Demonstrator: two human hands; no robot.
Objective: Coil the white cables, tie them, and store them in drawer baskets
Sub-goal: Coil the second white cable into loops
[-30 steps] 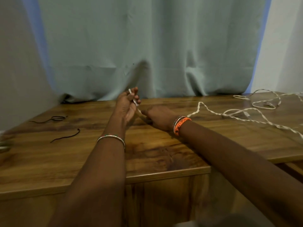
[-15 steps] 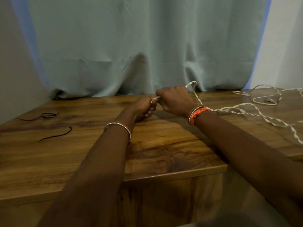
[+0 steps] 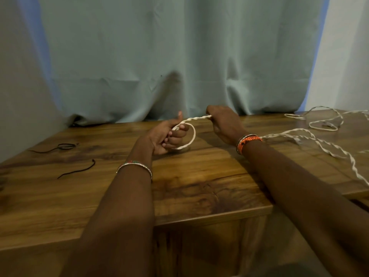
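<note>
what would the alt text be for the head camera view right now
Two bare hands coil a twisted white cable over a wooden table: the left hand holds a small loop, and the right hand grips the strand. The loose remainder trails right; two black ties lie left, a pale curtain hangs behind.

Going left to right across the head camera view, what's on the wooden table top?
Looped thin black cord → straight thin black cord → left hand gripping the first loop of twisted white cable → right hand pulling the cable taut → loose tangle of white cable at the far right.
</note>
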